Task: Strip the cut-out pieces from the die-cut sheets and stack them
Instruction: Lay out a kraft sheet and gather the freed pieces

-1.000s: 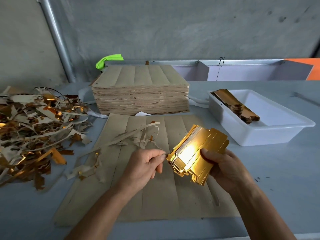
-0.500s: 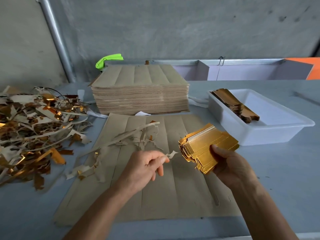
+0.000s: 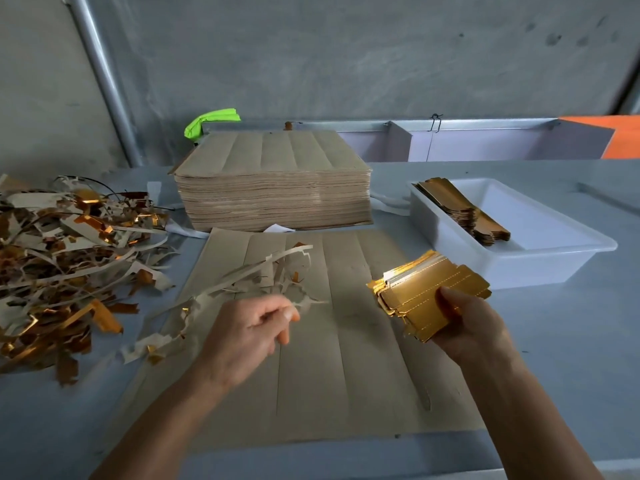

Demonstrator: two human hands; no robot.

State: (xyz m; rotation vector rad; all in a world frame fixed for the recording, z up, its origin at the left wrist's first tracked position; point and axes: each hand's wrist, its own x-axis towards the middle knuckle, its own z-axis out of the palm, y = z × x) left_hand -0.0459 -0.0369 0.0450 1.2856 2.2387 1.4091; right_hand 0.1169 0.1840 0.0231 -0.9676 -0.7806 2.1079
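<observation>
Gold-foil bundle of stripped card cut-outs [image 3: 429,299] sits clamped in the right hand [image 3: 467,327], likely bound for the white plastic tub [image 3: 554,268] beyond it. Left hand [image 3: 249,334], left of the bundle, pinches a blurred paper scrap [image 3: 308,304] in its fingers [image 3: 289,315], probably waste.

Your gold pieces [image 3: 427,296] form a fanned, tilted bundle, gold faces up, at 4 o'clock of the flat brown sheet [image 3: 311,375]. The tall sheet stack [image 3: 273,178] sits at the sheet's 12 o'clock. More pieces [image 3: 464,211] lie stacked in the white bin at 2 o'clock.
</observation>
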